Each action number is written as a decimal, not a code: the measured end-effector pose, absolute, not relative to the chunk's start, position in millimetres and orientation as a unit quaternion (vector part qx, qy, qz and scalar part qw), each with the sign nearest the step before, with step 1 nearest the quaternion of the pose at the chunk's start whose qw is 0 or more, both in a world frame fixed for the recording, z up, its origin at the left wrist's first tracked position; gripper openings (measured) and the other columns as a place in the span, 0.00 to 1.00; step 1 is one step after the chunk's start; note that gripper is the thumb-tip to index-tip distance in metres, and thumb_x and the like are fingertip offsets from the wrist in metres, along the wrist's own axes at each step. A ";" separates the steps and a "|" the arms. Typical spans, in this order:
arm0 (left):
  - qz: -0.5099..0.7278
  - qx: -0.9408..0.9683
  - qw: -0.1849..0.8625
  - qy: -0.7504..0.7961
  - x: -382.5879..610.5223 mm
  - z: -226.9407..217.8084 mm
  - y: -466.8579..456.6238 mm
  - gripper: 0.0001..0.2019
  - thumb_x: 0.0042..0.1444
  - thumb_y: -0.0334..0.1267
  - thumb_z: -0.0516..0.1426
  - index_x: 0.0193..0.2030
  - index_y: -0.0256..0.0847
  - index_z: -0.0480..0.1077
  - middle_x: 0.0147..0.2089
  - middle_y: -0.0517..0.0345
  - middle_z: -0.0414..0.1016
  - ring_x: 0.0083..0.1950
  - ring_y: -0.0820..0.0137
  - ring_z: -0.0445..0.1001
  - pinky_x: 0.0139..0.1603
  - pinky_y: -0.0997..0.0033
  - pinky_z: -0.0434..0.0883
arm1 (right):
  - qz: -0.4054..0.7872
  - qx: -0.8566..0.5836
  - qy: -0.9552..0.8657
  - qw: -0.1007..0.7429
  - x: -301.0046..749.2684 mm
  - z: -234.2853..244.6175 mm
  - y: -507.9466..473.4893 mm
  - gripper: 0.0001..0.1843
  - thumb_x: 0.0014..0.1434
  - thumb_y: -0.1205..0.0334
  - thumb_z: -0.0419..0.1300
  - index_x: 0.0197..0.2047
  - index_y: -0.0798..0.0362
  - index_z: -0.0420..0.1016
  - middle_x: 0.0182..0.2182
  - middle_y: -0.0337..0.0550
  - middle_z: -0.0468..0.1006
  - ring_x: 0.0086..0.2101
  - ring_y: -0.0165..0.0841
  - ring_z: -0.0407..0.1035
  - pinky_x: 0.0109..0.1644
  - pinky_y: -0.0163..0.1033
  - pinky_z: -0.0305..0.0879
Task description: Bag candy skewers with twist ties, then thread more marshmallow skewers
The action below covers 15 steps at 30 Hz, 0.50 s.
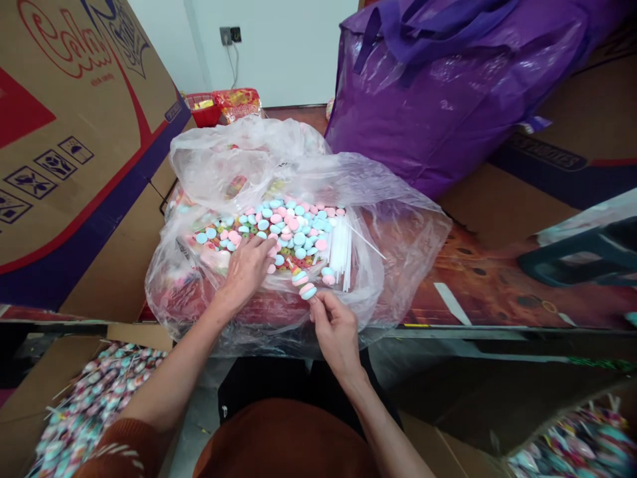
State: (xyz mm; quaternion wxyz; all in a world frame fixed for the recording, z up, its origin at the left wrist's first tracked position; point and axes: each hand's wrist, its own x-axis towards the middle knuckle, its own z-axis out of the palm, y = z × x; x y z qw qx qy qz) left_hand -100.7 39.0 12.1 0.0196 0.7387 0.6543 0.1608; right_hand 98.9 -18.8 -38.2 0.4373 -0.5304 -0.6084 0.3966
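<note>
Candy skewer near table edge, right grip pinching its end, left grip at candies, hold unclear

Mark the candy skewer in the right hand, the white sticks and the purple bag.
Candy skewer (300, 278): head view, a candy midway along it.
White sticks (339, 251): head view, middle of the bundle.
Purple bag (428, 113): head view, its front side.

Towards the left edge of the tabletop stands a cardboard box, towards the far edge a red basket and a purple bag.
</note>
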 end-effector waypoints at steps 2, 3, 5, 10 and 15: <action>0.118 0.746 -0.005 0.656 -100.6 11.5 41.4 0.17 0.64 0.33 0.53 0.57 0.39 0.73 0.47 0.45 0.78 0.49 0.56 0.72 0.49 0.59 0.70 | 0.395 -0.530 -0.609 0.438 97.9 -38.9 -19.2 0.16 0.66 0.54 0.53 0.28 0.51 0.68 0.20 0.32 0.61 0.23 0.28 0.56 0.29 0.35 0.54; 0.112 0.749 -0.014 0.653 -100.7 10.8 41.9 0.17 0.64 0.33 0.53 0.57 0.39 0.73 0.47 0.45 0.79 0.50 0.55 0.72 0.49 0.59 0.71 | 0.395 -0.530 -0.609 0.437 97.6 -39.0 -19.1 0.16 0.66 0.54 0.53 0.28 0.51 0.68 0.20 0.32 0.62 0.22 0.28 0.57 0.29 0.35 0.54; 0.134 0.753 -0.016 0.644 -102.3 8.7 41.3 0.17 0.66 0.34 0.51 0.57 0.38 0.73 0.46 0.44 0.79 0.50 0.55 0.73 0.51 0.58 0.70 | 0.394 -0.530 -0.611 0.436 97.6 -38.9 -18.6 0.16 0.66 0.54 0.53 0.28 0.51 0.68 0.20 0.32 0.62 0.22 0.28 0.57 0.29 0.35 0.54; 0.367 0.672 0.133 0.629 -106.4 1.8 31.1 0.19 0.64 0.39 0.54 0.60 0.38 0.71 0.49 0.46 0.81 0.47 0.59 0.77 0.50 0.60 0.72 | 0.400 -0.523 -0.617 0.432 97.2 -36.5 -19.3 0.16 0.66 0.54 0.53 0.28 0.51 0.68 0.20 0.32 0.62 0.22 0.28 0.57 0.28 0.34 0.54; 0.526 0.508 0.426 0.532 -94.5 -5.7 23.2 0.22 0.59 0.47 0.60 0.55 0.35 0.73 0.47 0.48 0.81 0.37 0.67 0.79 0.43 0.66 0.75 | 0.395 -0.509 -0.628 0.436 95.6 -31.2 -22.8 0.15 0.67 0.55 0.53 0.30 0.52 0.69 0.21 0.32 0.62 0.22 0.27 0.57 0.28 0.34 0.54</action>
